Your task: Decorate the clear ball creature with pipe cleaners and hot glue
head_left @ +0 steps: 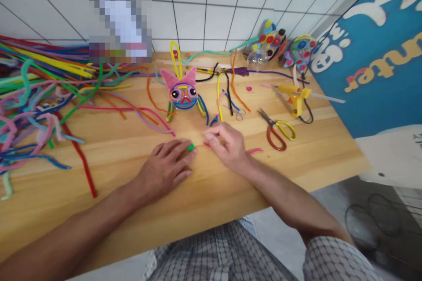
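My left hand (pixel 168 162) lies palm down on the wooden table, fingers stretched out. A small bright green piece (pixel 190 147) shows at its fingertips. To its right, my right hand (pixel 227 145) is curled closed, thumb against the index finger; what it holds, if anything, is hidden. Pink pipe cleaner (pixel 255 151) shows on both sides of the right hand, low against the table. Just behind the hands stands a pipe-cleaner figure (pixel 183 96) with pink pointed ears, big round eyes, a yellow loop on top and blue and yellow limbs.
A heap of colourful pipe cleaners (pixel 39 109) covers the table's left side. Scissors (pixel 276 129) with red and yellow handles lie right of my right hand, before a yellow glue gun (pixel 295 96). Decorated round ornaments (pixel 270 44) stand at the back right by the tiled wall (pixel 224 4).
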`<state>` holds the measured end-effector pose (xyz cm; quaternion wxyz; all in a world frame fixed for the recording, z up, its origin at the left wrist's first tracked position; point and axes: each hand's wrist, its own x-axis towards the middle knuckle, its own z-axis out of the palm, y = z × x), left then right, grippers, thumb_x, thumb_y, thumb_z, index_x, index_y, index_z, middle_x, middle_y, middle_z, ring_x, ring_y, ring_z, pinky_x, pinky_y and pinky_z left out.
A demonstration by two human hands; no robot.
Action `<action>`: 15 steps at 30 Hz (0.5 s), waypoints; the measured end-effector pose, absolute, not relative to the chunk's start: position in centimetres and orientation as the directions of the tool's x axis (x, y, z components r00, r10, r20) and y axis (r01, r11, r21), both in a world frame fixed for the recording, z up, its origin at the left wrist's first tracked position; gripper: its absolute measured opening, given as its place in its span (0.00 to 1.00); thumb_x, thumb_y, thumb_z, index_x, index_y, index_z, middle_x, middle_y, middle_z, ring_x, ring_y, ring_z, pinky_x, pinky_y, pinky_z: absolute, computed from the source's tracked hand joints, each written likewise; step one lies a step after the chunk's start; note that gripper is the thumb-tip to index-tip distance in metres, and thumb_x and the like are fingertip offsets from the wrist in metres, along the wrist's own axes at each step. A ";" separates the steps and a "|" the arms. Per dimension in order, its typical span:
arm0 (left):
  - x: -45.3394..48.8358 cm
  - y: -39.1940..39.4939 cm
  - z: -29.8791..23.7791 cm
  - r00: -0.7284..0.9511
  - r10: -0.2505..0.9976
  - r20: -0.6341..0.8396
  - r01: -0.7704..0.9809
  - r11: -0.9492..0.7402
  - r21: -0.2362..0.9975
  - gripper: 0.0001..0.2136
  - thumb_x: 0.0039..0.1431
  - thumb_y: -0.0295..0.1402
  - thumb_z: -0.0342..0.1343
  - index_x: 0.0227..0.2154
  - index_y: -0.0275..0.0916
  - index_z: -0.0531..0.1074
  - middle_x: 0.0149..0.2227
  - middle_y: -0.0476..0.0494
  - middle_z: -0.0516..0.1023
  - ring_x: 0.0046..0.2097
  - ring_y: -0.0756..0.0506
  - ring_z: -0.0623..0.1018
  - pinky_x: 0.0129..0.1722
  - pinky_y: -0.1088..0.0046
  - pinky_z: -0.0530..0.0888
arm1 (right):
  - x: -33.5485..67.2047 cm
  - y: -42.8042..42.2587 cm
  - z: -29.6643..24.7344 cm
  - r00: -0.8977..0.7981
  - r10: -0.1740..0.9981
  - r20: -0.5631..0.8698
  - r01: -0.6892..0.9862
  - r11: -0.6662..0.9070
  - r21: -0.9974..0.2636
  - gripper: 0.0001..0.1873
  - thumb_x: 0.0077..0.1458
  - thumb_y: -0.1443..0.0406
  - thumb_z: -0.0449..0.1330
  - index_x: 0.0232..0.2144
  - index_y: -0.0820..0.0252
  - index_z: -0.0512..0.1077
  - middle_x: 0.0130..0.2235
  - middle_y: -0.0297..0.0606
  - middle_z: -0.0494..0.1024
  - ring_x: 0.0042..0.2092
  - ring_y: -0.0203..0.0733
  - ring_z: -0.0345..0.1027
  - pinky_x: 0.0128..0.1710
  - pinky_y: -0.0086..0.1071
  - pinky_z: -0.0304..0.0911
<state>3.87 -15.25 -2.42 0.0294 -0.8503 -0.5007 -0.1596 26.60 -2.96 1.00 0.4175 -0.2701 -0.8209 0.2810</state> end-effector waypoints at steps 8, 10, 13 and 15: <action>4.3 -15.2 -1.8 0.436 0.857 0.276 0.867 -0.482 0.127 0.17 0.70 0.37 0.63 0.60 0.44 0.80 0.63 0.32 0.80 0.61 0.31 0.78 0.56 0.50 0.77 | 26.5 -2.6 0.2 -0.618 0.532 0.579 0.146 0.801 -0.581 0.07 0.71 0.70 0.60 0.40 0.55 0.77 0.35 0.36 0.86 0.37 0.40 0.79 0.39 0.35 0.72; 4.5 -15.1 -1.6 0.427 0.865 0.263 0.865 -0.476 0.161 0.17 0.70 0.39 0.64 0.59 0.45 0.80 0.63 0.32 0.80 0.62 0.31 0.77 0.57 0.51 0.78 | 26.7 -2.3 0.0 -0.637 0.547 0.544 0.184 0.792 -0.582 0.08 0.70 0.70 0.60 0.40 0.54 0.78 0.35 0.36 0.86 0.37 0.41 0.80 0.39 0.36 0.73; 4.2 -14.9 -1.7 0.409 0.854 0.320 0.837 -0.492 0.242 0.14 0.72 0.39 0.63 0.56 0.46 0.81 0.64 0.34 0.80 0.63 0.35 0.77 0.59 0.54 0.77 | 26.9 -1.9 -0.3 -0.652 0.558 0.514 0.225 0.790 -0.571 0.08 0.69 0.69 0.61 0.40 0.53 0.79 0.34 0.36 0.86 0.36 0.42 0.79 0.39 0.38 0.73; 3.8 -14.8 -1.9 0.354 0.861 0.365 0.825 -0.472 0.311 0.09 0.75 0.36 0.58 0.49 0.45 0.82 0.60 0.38 0.83 0.59 0.39 0.79 0.59 0.59 0.77 | 26.9 -1.7 -0.5 -0.647 0.557 0.521 0.236 0.796 -0.558 0.08 0.69 0.68 0.61 0.39 0.52 0.80 0.34 0.36 0.85 0.35 0.43 0.79 0.39 0.38 0.73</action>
